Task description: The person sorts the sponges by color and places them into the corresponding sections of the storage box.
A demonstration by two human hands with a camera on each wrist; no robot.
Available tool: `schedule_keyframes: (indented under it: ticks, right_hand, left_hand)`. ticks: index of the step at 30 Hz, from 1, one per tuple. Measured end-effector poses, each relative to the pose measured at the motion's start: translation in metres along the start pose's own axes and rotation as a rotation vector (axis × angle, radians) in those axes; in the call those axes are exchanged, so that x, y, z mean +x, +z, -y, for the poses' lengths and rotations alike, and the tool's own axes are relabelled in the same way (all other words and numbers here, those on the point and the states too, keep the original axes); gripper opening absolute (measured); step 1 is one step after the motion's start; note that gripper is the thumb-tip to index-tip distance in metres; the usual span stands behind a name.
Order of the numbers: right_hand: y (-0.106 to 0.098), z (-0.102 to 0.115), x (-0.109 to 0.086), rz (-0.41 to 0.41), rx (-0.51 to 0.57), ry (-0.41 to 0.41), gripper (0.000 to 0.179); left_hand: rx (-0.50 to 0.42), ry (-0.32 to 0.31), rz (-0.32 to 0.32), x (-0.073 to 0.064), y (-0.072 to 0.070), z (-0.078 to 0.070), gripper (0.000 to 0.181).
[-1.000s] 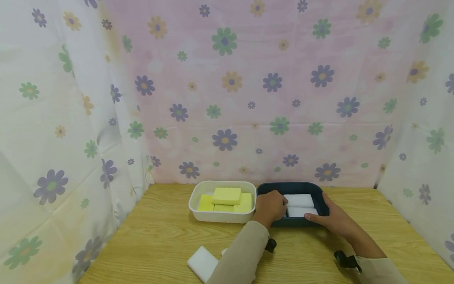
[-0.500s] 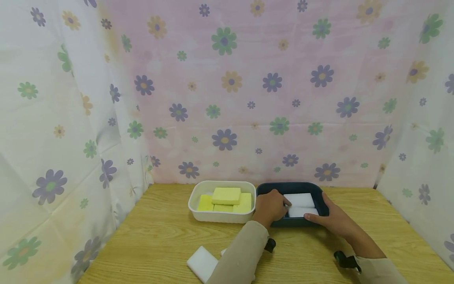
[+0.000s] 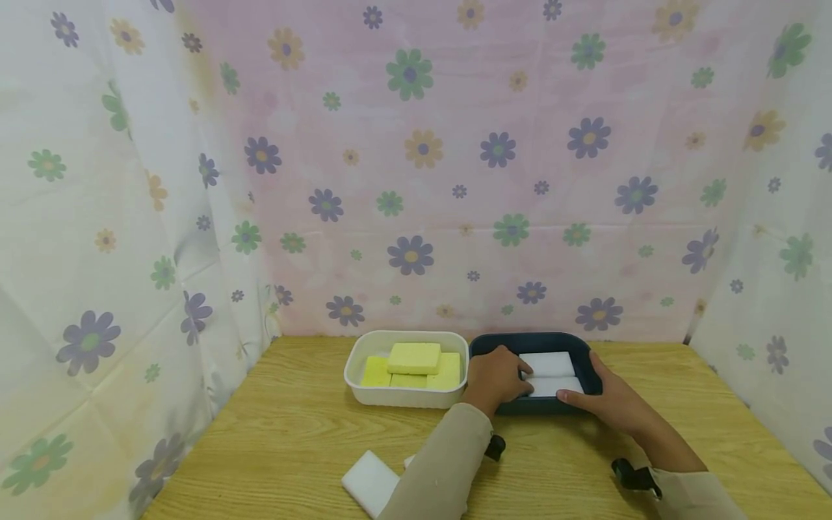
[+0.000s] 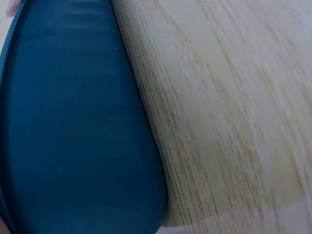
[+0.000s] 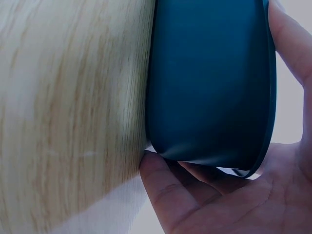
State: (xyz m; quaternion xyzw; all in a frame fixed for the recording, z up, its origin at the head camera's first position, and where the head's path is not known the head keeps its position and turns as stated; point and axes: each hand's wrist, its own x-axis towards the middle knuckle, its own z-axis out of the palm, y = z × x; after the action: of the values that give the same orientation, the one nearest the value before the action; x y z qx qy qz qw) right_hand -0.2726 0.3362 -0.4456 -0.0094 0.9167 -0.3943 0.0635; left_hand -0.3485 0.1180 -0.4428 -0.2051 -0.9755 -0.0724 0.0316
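A dark teal plastic bin (image 3: 533,408) stands on the table with white foam sponges inside; a rear sponge (image 3: 546,363) and a front sponge (image 3: 552,387) lie side by side. Over the bin's left part, my left hand (image 3: 495,377) reaches in, thumb and index finger apart at the left ends of these two sponges. Its other fingers are hidden. My right hand (image 3: 614,397) grips the bin's right end, thumb over the near rim and fingers round the outside. In the right wrist view, fingertips (image 5: 158,170) touch the end wall close to the table.
Left of the bin, touching or nearly so, is a white plastic bin (image 3: 406,399) holding several yellow sponges (image 3: 414,357). A loose white sponge (image 3: 370,480) lies near the table's front, with another white piece mostly covered by my left sleeve (image 3: 435,466). Flowered cloth (image 3: 448,238) encloses the table.
My left thumb and index finger have spread apart along the sponge ends; the front white sponge has shifted slightly backward. The right hand keeps its grip on the bin.
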Motion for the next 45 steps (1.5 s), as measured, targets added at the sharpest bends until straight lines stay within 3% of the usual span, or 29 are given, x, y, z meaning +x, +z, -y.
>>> schedule_keyframes:
  ticks: [21,29,40,45]
  right_hand:
    - [-0.0027,-0.0007,0.0013,0.005,-0.016,-0.011,0.125]
    - [-0.0018,0.0005,0.0010,0.008,-0.011,-0.011,0.125]
    - [-0.0004,-0.0016,0.0022,0.004,-0.022,-0.016,0.126]
    - [-0.0005,-0.0019,0.0017,0.008,-0.015,-0.011,0.125]
  left_hand:
    - [0.092,0.032,0.008,0.0025,0.0011,0.0007,0.031]
    - [0.075,0.021,0.028,0.0025,0.0011,0.0014,0.034]
    - [0.014,0.018,-0.043,-0.0003,-0.0001,0.0016,0.021]
    - [0.009,0.022,-0.054,-0.0015,-0.0005,0.0013,0.026]
